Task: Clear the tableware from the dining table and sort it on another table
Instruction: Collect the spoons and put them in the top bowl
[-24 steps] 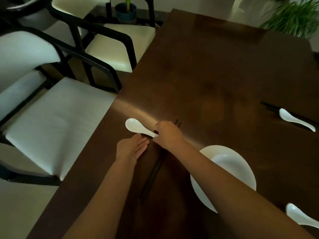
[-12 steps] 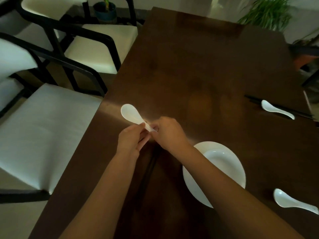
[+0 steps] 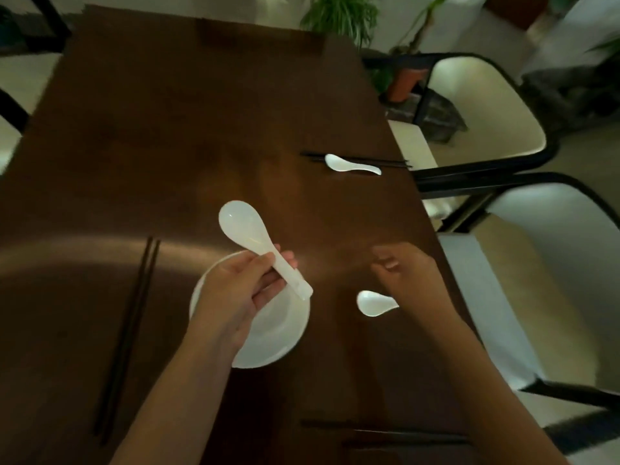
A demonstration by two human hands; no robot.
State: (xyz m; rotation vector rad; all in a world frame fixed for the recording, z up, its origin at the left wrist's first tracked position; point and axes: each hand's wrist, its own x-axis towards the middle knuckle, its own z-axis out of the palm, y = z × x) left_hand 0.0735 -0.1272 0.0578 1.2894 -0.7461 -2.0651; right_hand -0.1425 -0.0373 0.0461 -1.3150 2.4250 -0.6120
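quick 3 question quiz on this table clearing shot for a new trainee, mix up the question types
1. True or false: the left hand holds a white spoon above the white plate.
2. How many white spoons show in all?
A) two B) three C) four
3. Fill in: the far spoon lies across a pair of dark ____.

Key
1. True; its fingers wrap the handle, bowl pointing away.
2. B: one held, the far spoon, and a near spoon on the table, partly hidden under the open right hand.
3. chopsticks
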